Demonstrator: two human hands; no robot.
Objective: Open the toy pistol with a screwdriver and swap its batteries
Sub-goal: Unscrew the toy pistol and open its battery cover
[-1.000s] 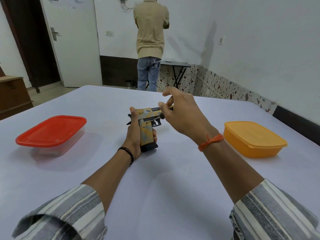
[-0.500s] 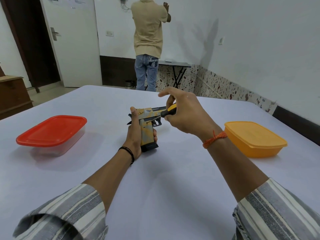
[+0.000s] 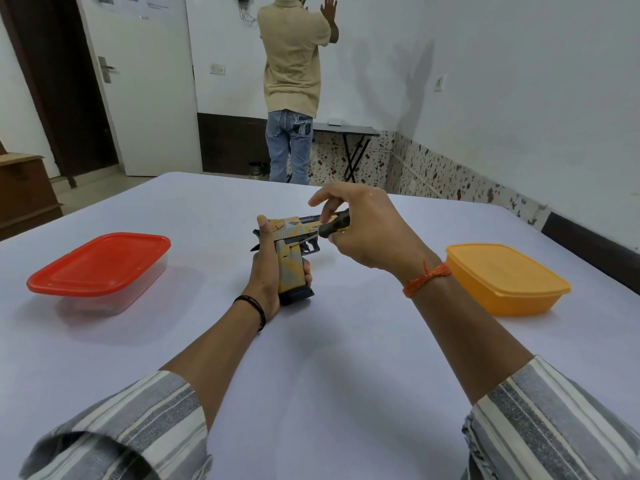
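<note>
Striped sleeves: our two forearms reach from the near edge of the table (image 3: 329,393) toward its middle, cuffs pushed up, both elbows bent inward.
Left hand: our left hand (image 3: 266,275) grips the toy pistol (image 3: 289,261) round its handle, thumb laid up along the rear of the slide, fingertips curled round the front of the grip; we hold it upright with its butt resting on the table at about the centre.
Right hand: our right hand (image 3: 367,233) pinches the screwdriver (image 3: 329,228) by its dark handle, thumb and middle fingers closed on it, index finger lifted and extended; the wrist is cocked over the pistol.
Tool contact: we see the thin shaft slanting down to the pistol's side just above the grip; whether the tip sits in a screw we cannot tell.
Progress: we judge the opening step is under way; no cover is off and no batteries are in sight, so unscrewing, the swap and reclosing all remain.
Left edge: a red-lidded box (image 3: 100,268) stands well apart from the pistol.
Right edge: an orange box (image 3: 505,278) stands closed.
Far wall: a person (image 3: 294,84) stands beyond the table, back to us.
</note>
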